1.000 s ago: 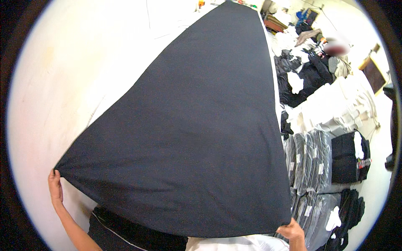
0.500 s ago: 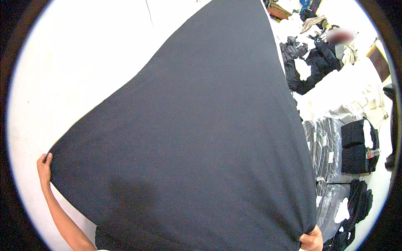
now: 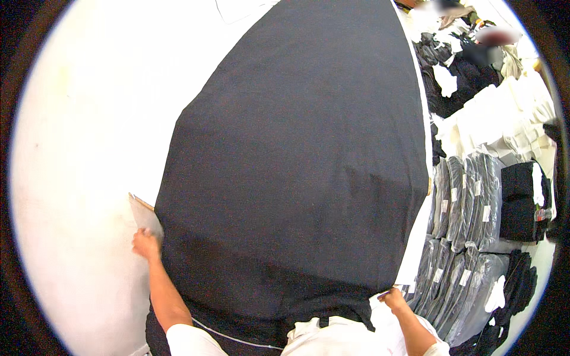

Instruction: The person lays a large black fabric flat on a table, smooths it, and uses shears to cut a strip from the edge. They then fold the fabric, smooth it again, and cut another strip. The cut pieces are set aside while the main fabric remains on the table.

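A large sheet of black fabric [image 3: 297, 160] lies spread over the white table [image 3: 89, 136], with gathered folds at its near edge by my body. Left of the fabric, my left hand [image 3: 146, 243] is closed on a flat greyish-white piece with a brown edge [image 3: 144, 215]; its kind is not clear. My right hand [image 3: 393, 300] is at the table's right edge, beside the fabric's near right corner. Its fingers are curled round something small and dark that I cannot make out. A white cord [image 3: 237, 340] runs across the black cloth close to me.
To the right, below the table edge, stand rows of dark folded goods in clear plastic [image 3: 466, 202]. Beside them are a black folded stack [image 3: 522, 202] and white bundles [image 3: 493, 121]. Heaped black clothing [image 3: 457, 83] lies farther back.
Both hands have let go of the fabric's edges. The lifted sheet has come down flat on the table. My left hand has moved right, taking the flat piece; my right has moved left and up.
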Motion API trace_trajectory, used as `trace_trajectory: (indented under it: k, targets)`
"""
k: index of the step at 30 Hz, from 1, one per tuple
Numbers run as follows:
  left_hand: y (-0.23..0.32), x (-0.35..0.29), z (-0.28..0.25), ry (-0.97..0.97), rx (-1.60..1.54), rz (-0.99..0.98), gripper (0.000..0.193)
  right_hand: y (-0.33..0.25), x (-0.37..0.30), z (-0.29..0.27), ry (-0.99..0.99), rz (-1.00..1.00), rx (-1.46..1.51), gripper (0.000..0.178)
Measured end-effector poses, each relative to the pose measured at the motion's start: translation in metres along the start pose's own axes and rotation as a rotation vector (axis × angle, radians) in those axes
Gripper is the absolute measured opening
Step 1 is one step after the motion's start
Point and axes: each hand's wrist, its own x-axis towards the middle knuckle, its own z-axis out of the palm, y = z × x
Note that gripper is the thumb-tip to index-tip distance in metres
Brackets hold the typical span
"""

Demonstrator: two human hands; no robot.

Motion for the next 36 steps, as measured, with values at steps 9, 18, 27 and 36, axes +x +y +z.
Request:
trace_trajectory:
  k: [9,18,27,36]
  targets:
    - [0.178,-0.117,0.018,0.224,-0.520,0.388,0.057,-0.074,-0.015,-0.062,0.189,-0.118,-0.247,0.026]
    - [0.274,-0.226,-0.022,-0.079,-0.258,0.426,0.067,-0.231,0.106,-0.140,0.111,-0.614,0.700,0.049]
    - [0.302,-0.445,-0.080,-0.225,-0.503,0.818,0.069,-0.246,0.090,-0.173,-0.015,-0.538,0.681,0.038]
    - [0.426,-0.727,-0.134,-0.221,-0.733,0.972,0.059,-0.242,0.093,-0.216,-0.562,-0.444,0.697,0.028]
